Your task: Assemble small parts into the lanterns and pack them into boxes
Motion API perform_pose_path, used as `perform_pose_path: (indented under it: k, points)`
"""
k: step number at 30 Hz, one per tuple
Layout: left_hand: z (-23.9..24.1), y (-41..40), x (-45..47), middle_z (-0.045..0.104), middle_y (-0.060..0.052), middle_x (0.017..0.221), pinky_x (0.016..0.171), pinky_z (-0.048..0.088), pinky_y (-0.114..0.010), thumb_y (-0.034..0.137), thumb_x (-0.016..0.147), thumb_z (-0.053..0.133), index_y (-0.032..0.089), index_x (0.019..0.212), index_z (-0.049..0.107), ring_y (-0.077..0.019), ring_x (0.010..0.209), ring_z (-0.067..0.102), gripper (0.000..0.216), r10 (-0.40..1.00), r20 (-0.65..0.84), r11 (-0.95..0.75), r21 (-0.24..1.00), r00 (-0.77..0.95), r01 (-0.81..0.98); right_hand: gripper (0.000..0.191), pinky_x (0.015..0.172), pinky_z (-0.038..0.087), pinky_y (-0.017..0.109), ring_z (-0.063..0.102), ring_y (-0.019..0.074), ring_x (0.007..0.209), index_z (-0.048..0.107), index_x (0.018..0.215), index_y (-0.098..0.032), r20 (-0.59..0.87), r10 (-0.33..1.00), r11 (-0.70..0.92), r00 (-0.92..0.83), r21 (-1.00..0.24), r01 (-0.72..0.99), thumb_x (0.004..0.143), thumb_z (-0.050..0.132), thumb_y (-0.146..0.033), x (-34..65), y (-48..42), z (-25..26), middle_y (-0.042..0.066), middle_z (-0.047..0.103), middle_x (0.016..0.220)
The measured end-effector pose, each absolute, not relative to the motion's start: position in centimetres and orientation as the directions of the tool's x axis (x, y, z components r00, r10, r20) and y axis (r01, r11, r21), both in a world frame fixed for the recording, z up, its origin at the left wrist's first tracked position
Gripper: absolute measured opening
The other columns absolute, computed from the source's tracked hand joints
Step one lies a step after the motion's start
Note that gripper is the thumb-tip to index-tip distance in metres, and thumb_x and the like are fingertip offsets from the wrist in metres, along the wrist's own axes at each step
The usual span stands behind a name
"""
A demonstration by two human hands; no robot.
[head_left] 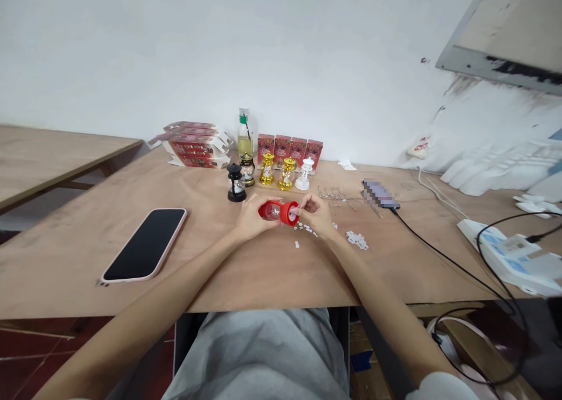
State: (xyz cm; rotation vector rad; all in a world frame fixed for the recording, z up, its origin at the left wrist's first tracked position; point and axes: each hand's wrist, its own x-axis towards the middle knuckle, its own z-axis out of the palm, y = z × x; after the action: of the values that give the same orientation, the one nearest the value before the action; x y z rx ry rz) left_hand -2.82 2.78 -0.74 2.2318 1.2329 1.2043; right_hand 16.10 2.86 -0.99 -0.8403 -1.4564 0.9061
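Note:
A small red toy lantern lies on its side above the table, its round base turned to the right. My left hand is closed around its body. At the base, the fingers of my right hand pinch a small pale piece at the opening; its kind is too small to make out. Just below the hands lie several tiny white pieces. Behind them stand a black lantern, a bronze one, two gold lanterns and a white lantern, all upright.
Red printed boxes stand by the wall, beside a bottle of yellowish liquid and stacked flat cartons. A large phone lies left. Right are thin wires, a white heap, a cabled phone and a power strip.

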Motion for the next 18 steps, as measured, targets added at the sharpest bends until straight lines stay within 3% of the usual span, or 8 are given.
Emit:
perform_pose_path:
  k: [5,8,10,14,18]
  points:
    - [-0.5,2.8,-2.8,0.069,-0.003,0.105,0.089,0.045,-0.041,0.023,0.060,0.073,0.022,0.105,0.063,-0.0254,0.100,0.059,0.046,0.804,0.528,-0.573,0.563,0.273,0.595,0.044,0.059,0.045,0.026,0.053,0.0112,0.060,0.052,0.070,-0.020,0.446,0.887,0.455,-0.119,-0.888,0.066,0.059,0.076,-0.055,16.6,2.8,-0.1,-0.003,0.058,0.065]
    - [-0.5,3.0,-3.0,0.067,-0.004,0.111,0.090,0.047,-0.039,0.025,0.065,0.071,0.022,0.109,0.058,-0.0232,0.102,0.061,0.046,0.783,0.568,-0.604,0.596,0.254,0.528,0.041,0.065,0.047,0.028,0.055,0.0127,0.065,0.054,0.075,-0.021,0.485,0.874,0.485,-0.040,-0.863,0.137,0.069,0.066,-0.059,18.1,3.2,0.8,-0.001,0.060,0.070]
    - [-0.6,3.1,-3.1,0.066,-0.005,0.113,0.088,0.049,-0.036,0.025,0.065,0.071,0.022,0.115,0.051,-0.0217,0.102,0.062,0.054,0.787,0.580,-0.602,0.646,0.211,0.469,0.039,0.068,0.046,0.029,0.055,0.0135,0.067,0.055,0.076,-0.020,0.486,0.873,0.459,0.038,-0.845,0.275,0.077,0.059,-0.058,19.6,3.6,1.0,0.000,0.061,0.072]
    - [-0.4,2.9,-3.3,0.064,-0.006,0.116,0.084,0.052,-0.034,0.025,0.064,0.072,0.022,0.125,0.042,-0.0212,0.101,0.063,0.069,0.785,0.605,-0.590,0.666,0.133,0.456,0.031,0.070,0.045,0.032,0.056,0.0166,0.070,0.056,0.084,-0.017,0.446,0.872,0.250,0.201,-0.758,0.602,0.082,0.055,-0.049,22.2,4.6,0.4,0.004,0.063,0.079]
    - [0.0,2.3,-3.3,0.060,-0.006,0.123,0.090,0.050,-0.036,0.026,0.069,0.068,0.024,0.124,0.047,-0.0216,0.106,0.061,0.059,0.720,0.675,-0.646,0.565,0.164,0.513,0.021,0.078,0.043,0.036,0.058,0.0232,0.089,0.055,0.097,-0.016,0.446,0.880,0.094,0.167,-0.507,0.857,0.085,0.051,-0.033,23.0,5.0,-0.7,0.011,0.064,0.099]
